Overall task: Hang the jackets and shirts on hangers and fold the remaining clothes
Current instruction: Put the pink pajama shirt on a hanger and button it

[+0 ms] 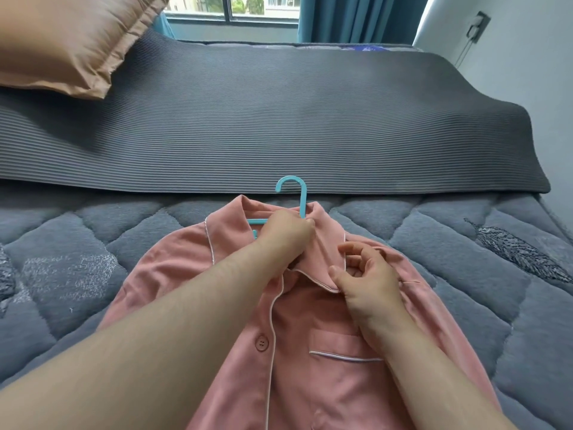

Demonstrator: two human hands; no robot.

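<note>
A pink shirt (310,361) with white piping, a button and a chest pocket lies front-up on the grey quilted bed (93,268). A turquoise plastic hanger (299,193) sits inside its neck, with the hook sticking out past the collar. My left hand (286,237) grips the hanger's neck and the collar just below the hook. My right hand (366,280) pinches the right lapel of the collar between thumb and fingers. Most of the hanger is hidden under the fabric and my left hand.
A dark grey ribbed mat (279,119) lies across the bed beyond the shirt. A brown pillow (68,41) sits at the far left. Behind are a window (229,7), a teal curtain (356,17) and a wall (527,72) to the right.
</note>
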